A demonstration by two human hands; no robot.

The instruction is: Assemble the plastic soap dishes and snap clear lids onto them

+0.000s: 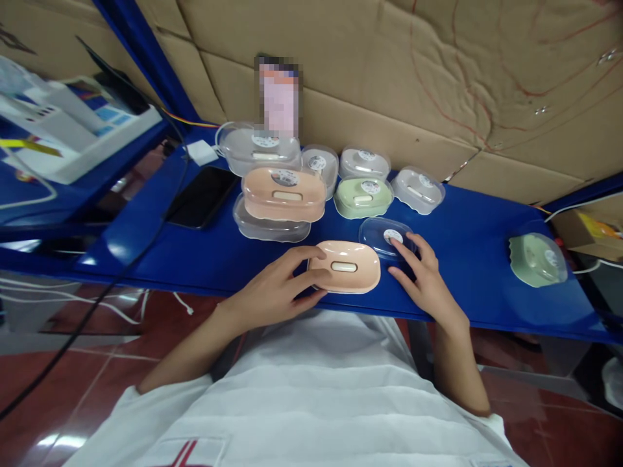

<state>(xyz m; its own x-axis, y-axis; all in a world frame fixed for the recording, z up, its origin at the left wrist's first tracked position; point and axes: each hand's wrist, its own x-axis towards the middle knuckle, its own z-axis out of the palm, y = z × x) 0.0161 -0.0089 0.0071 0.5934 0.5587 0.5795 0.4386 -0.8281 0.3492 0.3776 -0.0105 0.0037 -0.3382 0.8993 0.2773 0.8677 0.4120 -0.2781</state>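
A peach oval case with a pale pill-shaped piece in its middle lies near the front edge of the blue table. My left hand grips its left end, fingers over the top and thumb low at the front. Just behind and to the right lies a clear oval lid with a round white sticker. My right hand rests its fingertips on that lid, fingers spread and the thumb apart, close to the table. Behind my left hand, a peach case with a clear cover sits on a grey covered case.
Several grey covered cases stand along the back, with a green one among them. Another green case is at far right. A black phone, a cable and a white adapter lie left. Cardboard walls the back.
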